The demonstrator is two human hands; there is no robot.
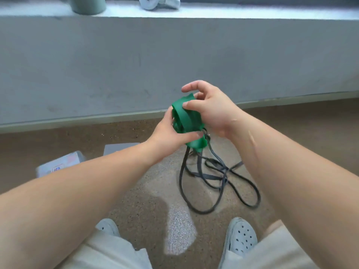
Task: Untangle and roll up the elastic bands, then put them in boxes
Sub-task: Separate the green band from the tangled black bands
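Both hands hold the partly rolled green band [187, 121] above the floor [136, 191]: the left hand [171, 133] grips its lower side, and the right hand [209, 109] pinches its top. Below the green band, tangled grey bands [211, 177] hang onto the floor. Left of the green band sit two boxes [60, 166].

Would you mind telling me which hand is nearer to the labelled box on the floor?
Left. The left hand grips the green band in the air to the right of the labelled box; the right hand holds the band's other side, farther right.
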